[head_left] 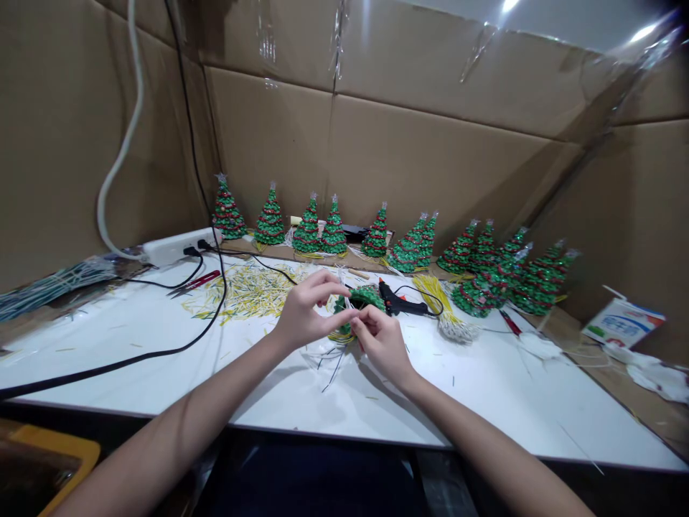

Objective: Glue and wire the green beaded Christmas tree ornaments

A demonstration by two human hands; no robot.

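Note:
My left hand (pixel 306 310) and my right hand (pixel 381 340) meet over the white table (pixel 161 330), both closed on a small green beaded Christmas tree (pixel 362 297) lying on its side between them. The left fingers pinch thin white wires at the tree's top. The right fingers grip its lower part, where yellow strands stick out. A black glue gun (pixel 398 301) lies just behind the tree.
A row of finished beaded trees (pixel 334 228) stands along the cardboard back wall, with more heaped at the right (pixel 511 276). Yellow wire cuttings (pixel 247 291), red snips (pixel 194 282), a white power strip (pixel 177 246), black cables and a small box (pixel 621 323) lie about.

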